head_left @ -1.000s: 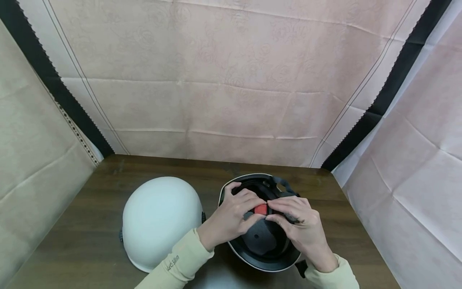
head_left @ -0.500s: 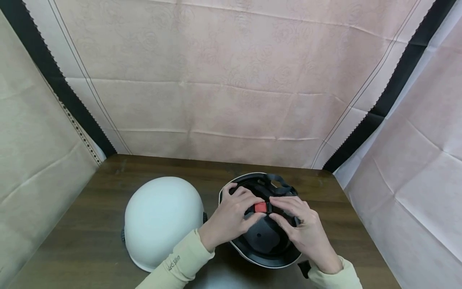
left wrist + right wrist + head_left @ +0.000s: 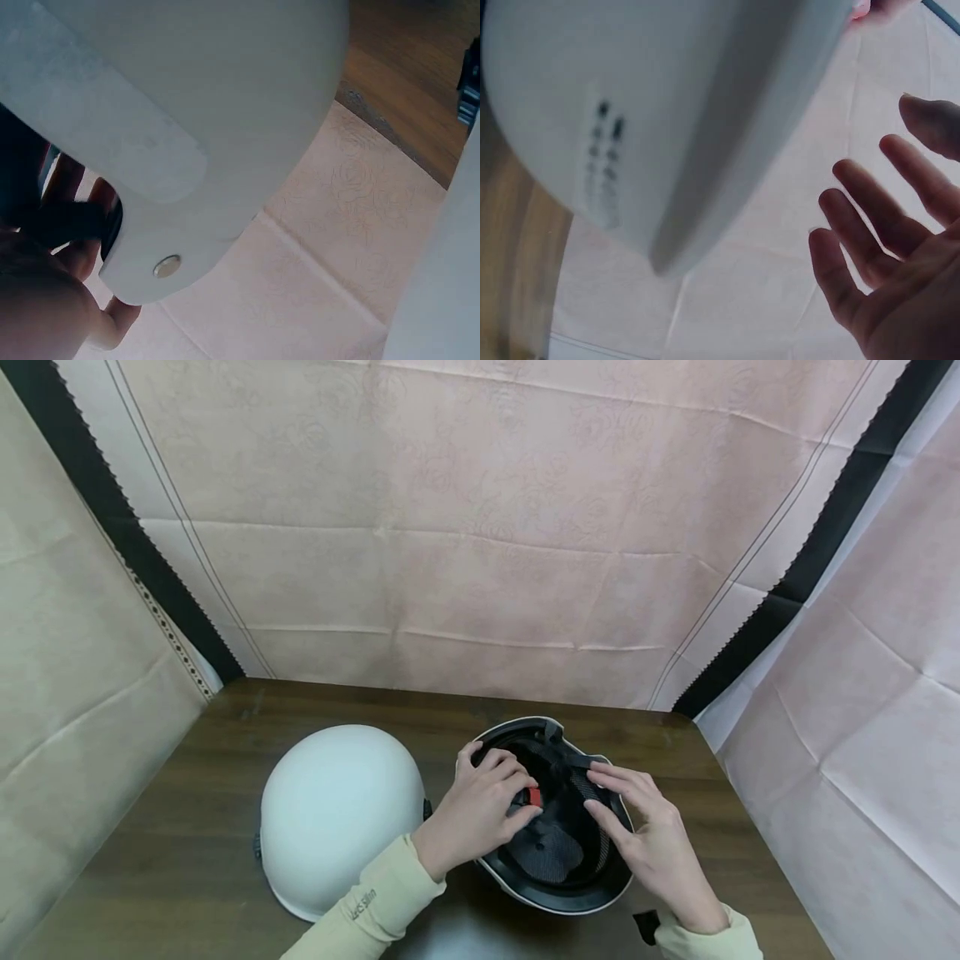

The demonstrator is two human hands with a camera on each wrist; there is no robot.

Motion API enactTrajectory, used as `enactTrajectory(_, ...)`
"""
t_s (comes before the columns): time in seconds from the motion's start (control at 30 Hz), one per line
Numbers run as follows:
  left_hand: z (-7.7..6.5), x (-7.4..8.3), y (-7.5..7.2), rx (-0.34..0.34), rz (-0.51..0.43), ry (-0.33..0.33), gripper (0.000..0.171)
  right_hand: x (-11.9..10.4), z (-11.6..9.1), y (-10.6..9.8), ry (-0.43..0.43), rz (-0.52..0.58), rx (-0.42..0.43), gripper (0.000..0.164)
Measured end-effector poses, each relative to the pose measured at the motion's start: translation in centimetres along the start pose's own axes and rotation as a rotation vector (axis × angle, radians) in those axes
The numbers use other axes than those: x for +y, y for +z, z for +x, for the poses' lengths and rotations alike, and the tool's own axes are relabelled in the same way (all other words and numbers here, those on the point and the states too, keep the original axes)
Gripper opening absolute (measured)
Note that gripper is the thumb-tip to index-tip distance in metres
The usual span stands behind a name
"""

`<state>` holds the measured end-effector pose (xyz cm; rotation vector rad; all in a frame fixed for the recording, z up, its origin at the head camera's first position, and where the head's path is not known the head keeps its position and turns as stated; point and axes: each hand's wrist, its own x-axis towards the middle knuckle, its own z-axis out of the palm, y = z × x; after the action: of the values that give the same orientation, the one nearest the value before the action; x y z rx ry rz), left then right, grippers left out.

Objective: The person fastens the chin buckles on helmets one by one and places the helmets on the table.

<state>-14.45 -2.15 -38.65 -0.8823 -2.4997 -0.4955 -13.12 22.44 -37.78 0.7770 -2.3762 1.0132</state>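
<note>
An upturned helmet (image 3: 573,897) with a black lining lies open side up between the hands in the head view. My left hand (image 3: 480,806) reaches over its left rim and pinches the red buckle (image 3: 535,796) of the chin strap between thumb and fingers. On the right, my right hand (image 3: 637,818) is apart from the buckle, its fingers loosely spread over the right rim beside a black strap (image 3: 581,762). In the right wrist view those fingers hold nothing. The helmet's pale outer shell (image 3: 225,97) fills much of the left wrist view, partly hiding the left hand.
A second white helmet (image 3: 341,822) rests dome up on the wooden table (image 3: 187,860), left of the left forearm. Pale fabric walls (image 3: 450,527) enclose the table at the back and both sides. A black piece (image 3: 647,927) sits by the right cuff.
My right hand has let go of the strap's other buckle part and moved right, so the buckle is apart. The left hand keeps the red part, shifted slightly left.
</note>
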Motion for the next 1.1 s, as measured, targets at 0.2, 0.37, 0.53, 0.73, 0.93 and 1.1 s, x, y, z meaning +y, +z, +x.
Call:
enactTrajectory(0.2, -0.1, 0.0, 0.2, -0.025, 0.000, -0.016, 0.023, 0.7, -0.4, -0.1, 0.058, -0.027, 0.004, 0.037)
enactTrajectory(0.37, -0.1, 0.0, 0.4, -0.051, 0.016, -0.008, 0.025, 1.0, -0.6, -0.1, 0.103, -0.031, 0.014, 0.037)
enactTrajectory(0.53, -0.4, 0.1, 0.3, -0.086, 0.007, -0.029, 0.030, 1.3, -1.0, -0.2, 0.181, -0.046, 0.016, 0.039)
enactTrajectory(0.73, -1.7, 0.8, -0.8, -0.147, -0.058, -0.151, 0.061, 2.1, -1.9, -0.2, 0.316, -0.053, -0.004, 0.050)
enactTrajectory(0.93, -3.7, 1.3, -1.9, -0.237, -0.082, -0.279, 0.096, 2.7, -2.7, -0.3, 0.481, 0.012, -0.047, 0.062)
enactTrajectory(1.1, -4.9, 1.2, -2.3, -0.221, -0.048, -0.328, 0.101, 2.9, -2.8, -0.1, 0.550, 0.086, -0.088, 0.065)
